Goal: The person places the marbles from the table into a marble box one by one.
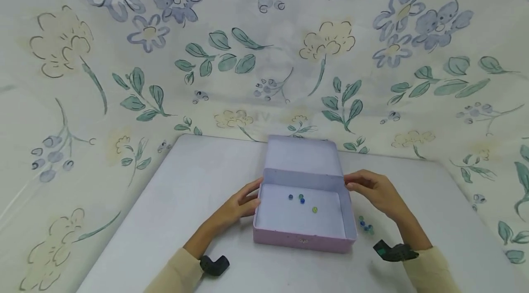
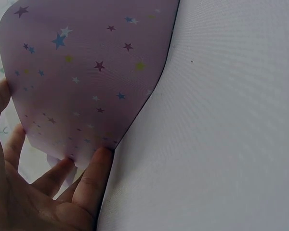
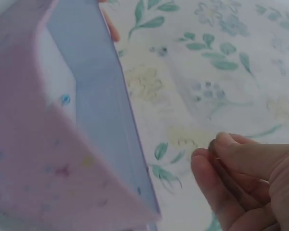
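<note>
A pink box (image 1: 285, 238) with a pale blue inside stands with its lid (image 1: 303, 155) folded back. Marbles lie on its floor, among them a yellow-green one (image 1: 315, 210). My left hand (image 1: 239, 203) touches the box's left side with spread fingers; in the left wrist view, the fingertips of that hand (image 2: 53, 192) rest on the star-patterned wall (image 2: 86, 72). By the right back corner is my right hand (image 1: 378, 194). The right wrist view shows this hand (image 3: 250, 178) pinching a small dark marble (image 3: 212, 148) between thumb and finger, apart from the box wall.
Several blue and green marbles (image 1: 365, 225) lie on the white table (image 1: 206, 160) just right of the box, below my right hand. A flower-patterned cloth (image 1: 264, 77) rises behind the table.
</note>
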A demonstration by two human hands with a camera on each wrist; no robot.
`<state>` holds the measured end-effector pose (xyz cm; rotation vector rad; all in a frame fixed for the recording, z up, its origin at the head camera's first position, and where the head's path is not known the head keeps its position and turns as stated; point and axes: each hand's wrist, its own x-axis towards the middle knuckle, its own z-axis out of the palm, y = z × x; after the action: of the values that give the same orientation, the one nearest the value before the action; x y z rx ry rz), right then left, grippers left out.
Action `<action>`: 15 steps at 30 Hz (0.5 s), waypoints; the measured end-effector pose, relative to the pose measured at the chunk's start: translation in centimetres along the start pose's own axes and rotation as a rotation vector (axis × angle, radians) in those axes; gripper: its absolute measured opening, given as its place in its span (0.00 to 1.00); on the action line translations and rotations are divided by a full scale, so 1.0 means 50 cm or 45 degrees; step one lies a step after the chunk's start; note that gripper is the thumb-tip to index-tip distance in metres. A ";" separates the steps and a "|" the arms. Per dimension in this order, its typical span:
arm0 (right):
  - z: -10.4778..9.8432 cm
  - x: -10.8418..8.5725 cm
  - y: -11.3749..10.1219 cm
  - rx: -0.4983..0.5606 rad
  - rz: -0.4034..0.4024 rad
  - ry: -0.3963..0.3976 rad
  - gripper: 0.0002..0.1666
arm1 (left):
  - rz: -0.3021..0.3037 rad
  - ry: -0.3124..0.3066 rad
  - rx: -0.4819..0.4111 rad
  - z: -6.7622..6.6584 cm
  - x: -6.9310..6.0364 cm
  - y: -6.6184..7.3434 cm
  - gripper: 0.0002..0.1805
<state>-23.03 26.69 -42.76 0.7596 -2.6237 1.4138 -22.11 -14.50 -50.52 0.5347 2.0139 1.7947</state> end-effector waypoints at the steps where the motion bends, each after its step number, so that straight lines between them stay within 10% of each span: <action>1: 0.004 0.012 -0.006 0.010 -0.006 -0.008 0.13 | -0.001 0.002 0.001 -0.001 0.000 0.000 0.35; 15: 0.077 0.150 -0.072 -0.030 -0.176 -0.257 0.09 | 0.004 0.003 0.006 -0.003 0.005 -0.009 0.35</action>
<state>-27.30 19.03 -40.10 1.1116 -2.6633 1.3317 -22.41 -14.58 -50.97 0.5378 2.0205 1.7933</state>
